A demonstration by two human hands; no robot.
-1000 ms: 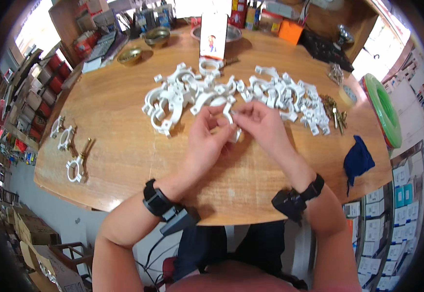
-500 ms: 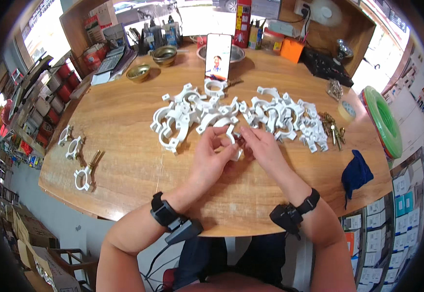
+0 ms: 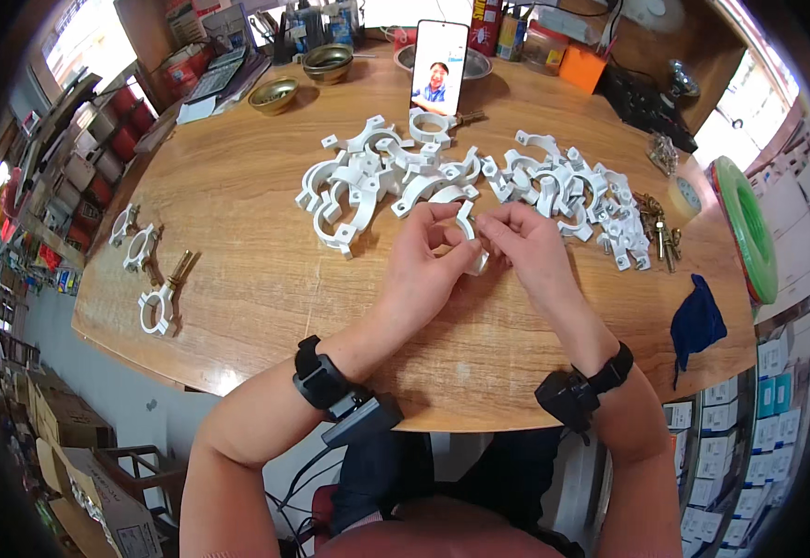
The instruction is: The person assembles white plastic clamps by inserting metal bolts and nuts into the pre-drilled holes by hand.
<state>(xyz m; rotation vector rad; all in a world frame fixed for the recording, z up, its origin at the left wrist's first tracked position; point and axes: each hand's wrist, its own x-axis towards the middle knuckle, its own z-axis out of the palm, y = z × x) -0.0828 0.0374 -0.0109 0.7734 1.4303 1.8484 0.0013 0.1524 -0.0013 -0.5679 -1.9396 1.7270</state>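
**Both hands closed on one white clamp at mid-table**

Right now the left hand and the right hand meet over the middle of the round wooden table, and both pinch a single white plastic pipe clamp between their fingertips, held just above the wood. Just behind them, a heap of white clamp halves spreads left, and a second heap runs off to the right, close to the knuckles. Brass screws lie at the right end of that heap. An upright phone stands at the far side, with two brass bowls to its left. Three assembled clamps sit well apart near the left edge. A blue cloth lies by the right edge, near a green roll. Each wrist wears a black strap.
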